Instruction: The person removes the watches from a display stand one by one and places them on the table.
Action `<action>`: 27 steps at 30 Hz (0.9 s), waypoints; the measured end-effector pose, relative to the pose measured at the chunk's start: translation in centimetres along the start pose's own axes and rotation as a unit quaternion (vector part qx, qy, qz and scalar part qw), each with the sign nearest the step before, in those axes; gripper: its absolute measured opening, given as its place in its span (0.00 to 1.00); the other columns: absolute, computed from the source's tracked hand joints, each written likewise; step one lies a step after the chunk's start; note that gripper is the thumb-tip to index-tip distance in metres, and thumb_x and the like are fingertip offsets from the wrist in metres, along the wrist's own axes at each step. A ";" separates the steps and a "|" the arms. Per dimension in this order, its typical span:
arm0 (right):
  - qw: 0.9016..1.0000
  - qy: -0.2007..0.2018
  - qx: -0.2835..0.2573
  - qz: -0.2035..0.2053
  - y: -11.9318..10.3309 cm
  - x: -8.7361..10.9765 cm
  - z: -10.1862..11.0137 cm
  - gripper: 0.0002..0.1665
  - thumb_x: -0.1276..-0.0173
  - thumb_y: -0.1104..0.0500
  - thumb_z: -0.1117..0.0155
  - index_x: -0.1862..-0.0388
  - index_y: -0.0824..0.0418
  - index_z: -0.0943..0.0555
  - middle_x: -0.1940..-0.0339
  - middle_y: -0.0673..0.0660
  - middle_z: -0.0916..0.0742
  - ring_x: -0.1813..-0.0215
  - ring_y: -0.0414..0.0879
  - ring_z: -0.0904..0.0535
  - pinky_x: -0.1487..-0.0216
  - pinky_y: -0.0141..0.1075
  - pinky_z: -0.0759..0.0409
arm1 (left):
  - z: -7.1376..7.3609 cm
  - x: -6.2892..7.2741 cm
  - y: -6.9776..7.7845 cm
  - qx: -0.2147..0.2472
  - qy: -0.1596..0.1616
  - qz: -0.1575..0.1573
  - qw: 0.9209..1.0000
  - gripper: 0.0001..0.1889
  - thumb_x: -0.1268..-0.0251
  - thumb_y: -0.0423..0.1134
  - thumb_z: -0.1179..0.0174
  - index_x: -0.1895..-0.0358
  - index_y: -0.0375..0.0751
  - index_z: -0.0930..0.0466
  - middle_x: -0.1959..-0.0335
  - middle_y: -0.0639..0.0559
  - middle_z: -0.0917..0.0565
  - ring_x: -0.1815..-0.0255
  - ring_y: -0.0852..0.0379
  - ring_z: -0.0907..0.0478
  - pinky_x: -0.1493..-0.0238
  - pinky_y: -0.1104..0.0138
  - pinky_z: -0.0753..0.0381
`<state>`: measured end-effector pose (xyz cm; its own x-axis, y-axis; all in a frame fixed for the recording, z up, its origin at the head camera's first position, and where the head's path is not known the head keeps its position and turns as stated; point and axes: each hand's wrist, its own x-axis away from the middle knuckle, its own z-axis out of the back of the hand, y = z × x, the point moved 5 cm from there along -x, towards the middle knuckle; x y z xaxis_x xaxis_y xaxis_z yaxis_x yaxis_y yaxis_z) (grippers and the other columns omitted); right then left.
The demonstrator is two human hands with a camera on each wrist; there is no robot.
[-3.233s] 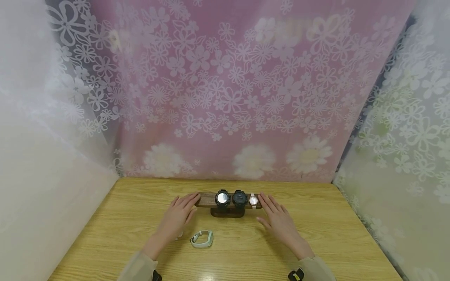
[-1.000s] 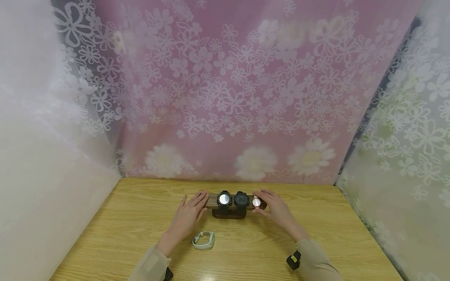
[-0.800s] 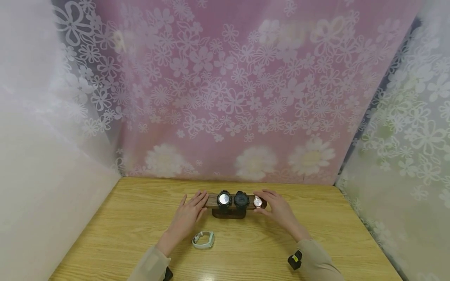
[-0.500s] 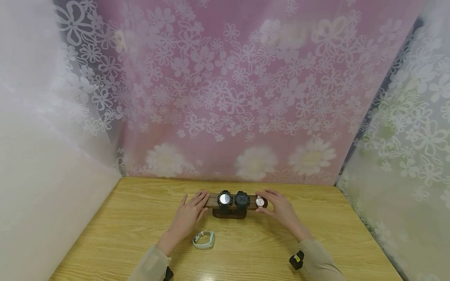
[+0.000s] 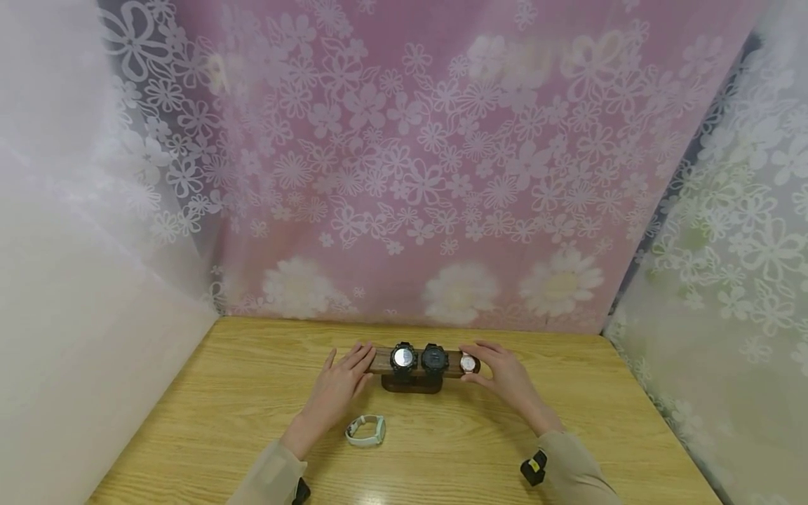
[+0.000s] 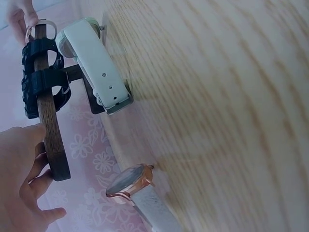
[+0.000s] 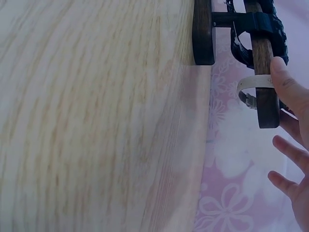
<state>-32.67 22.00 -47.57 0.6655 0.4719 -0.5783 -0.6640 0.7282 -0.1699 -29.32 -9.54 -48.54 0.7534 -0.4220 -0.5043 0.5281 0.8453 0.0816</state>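
A dark wooden watch stand holds two chunky black watches and a small white-strapped wristwatch at its right end. My left hand grips the left end of the bar, thumb on the near side. With thumb and forefinger, my right hand pinches the small wristwatch across the bar. In the right wrist view its white strap loops around the bar near the thumb.
On the table in front of the stand lies a pale green banded watch. The left wrist view shows a rose-gold watch with a light strap on the tabletop, hidden in the head view. A flowered curtain hangs behind the table.
My right hand has gone from touching the bar's end to pinching the small wristwatch, which has slid right along the bar. My left hand stays at the left end.
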 end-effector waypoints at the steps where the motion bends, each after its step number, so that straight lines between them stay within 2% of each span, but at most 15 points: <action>1: 1.000 0.000 -0.001 0.001 0.0 0.0 0.0 0.39 0.49 0.50 0.18 0.35 0.54 0.18 0.42 0.62 0.13 0.39 0.63 0.19 0.49 0.61 0.18 | 0.0 0.0 0.0 0.000 0.000 0.000 1.000 0.25 0.26 0.42 0.39 0.29 0.40 0.26 0.27 0.47 0.28 0.28 0.46 0.29 0.30 0.36 0.35; 10: 0.999 -0.013 -0.023 -0.024 0.4 0.3 0.4 0.40 0.48 0.53 0.18 0.34 0.54 0.19 0.39 0.62 0.15 0.38 0.64 0.20 0.46 0.63 0.20 | -0.1 0.0 0.0 0.001 -0.011 0.003 1.000 0.26 0.25 0.42 0.40 0.28 0.41 0.28 0.27 0.46 0.28 0.27 0.48 0.30 0.29 0.37 0.36; 21: 1.000 -0.005 -0.017 -0.011 0.6 0.9 0.3 0.40 0.48 0.54 0.19 0.34 0.57 0.19 0.41 0.63 0.14 0.39 0.64 0.20 0.46 0.63 0.20 | -0.3 0.0 0.1 -0.002 -0.013 0.002 1.000 0.26 0.25 0.43 0.40 0.28 0.41 0.27 0.26 0.48 0.29 0.27 0.47 0.30 0.29 0.37 0.36; 27: 0.999 -0.015 -0.038 -0.009 0.4 0.8 -0.2 0.41 0.47 0.57 0.19 0.32 0.57 0.22 0.36 0.64 0.17 0.36 0.66 0.22 0.44 0.64 0.22 | -0.2 0.0 0.0 -0.001 -0.005 0.002 1.000 0.26 0.26 0.43 0.38 0.29 0.40 0.26 0.27 0.47 0.28 0.27 0.46 0.29 0.30 0.37 0.35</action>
<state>-32.51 22.58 -48.29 0.6873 0.4739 -0.5505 -0.6743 0.6980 -0.2410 -29.35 -9.45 -48.70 0.7593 -0.4211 -0.4961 0.5240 0.8477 0.0825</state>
